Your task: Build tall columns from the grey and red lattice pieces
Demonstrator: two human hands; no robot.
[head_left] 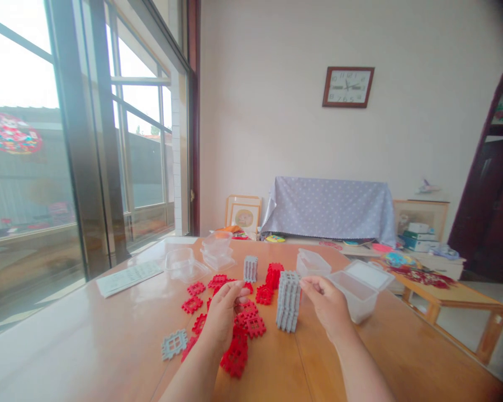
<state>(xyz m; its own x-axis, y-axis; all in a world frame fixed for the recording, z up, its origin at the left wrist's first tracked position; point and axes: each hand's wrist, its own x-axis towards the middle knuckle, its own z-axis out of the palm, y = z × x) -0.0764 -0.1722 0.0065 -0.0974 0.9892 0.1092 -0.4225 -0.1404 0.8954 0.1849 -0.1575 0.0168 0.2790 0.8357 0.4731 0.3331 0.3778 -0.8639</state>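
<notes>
A tall stack of grey interlocking toy tiles [288, 304] stands upright on the wooden table. My right hand [327, 301] is closed, with thumb and index finger pinched at the stack's upper right edge. My left hand [226, 307] hovers over the red pieces, fingers curled and thumb against the index finger; whatever it holds, if anything, is hidden. Loose red interlocking tiles [235, 357] lie around and under it, partly covered by the hand and forearm. One flat grey tile [175, 344] lies to the left. Farther back are a shorter grey stack [250, 268] and a red stack [275, 273].
Clear plastic containers [180, 263] stand at the back left. An open clear box [356, 296] and another clear container [313, 262] are at the right. A printed sheet [129, 277] lies on the left of the table [121, 346]. A low side table [456, 301] stands beyond the right edge.
</notes>
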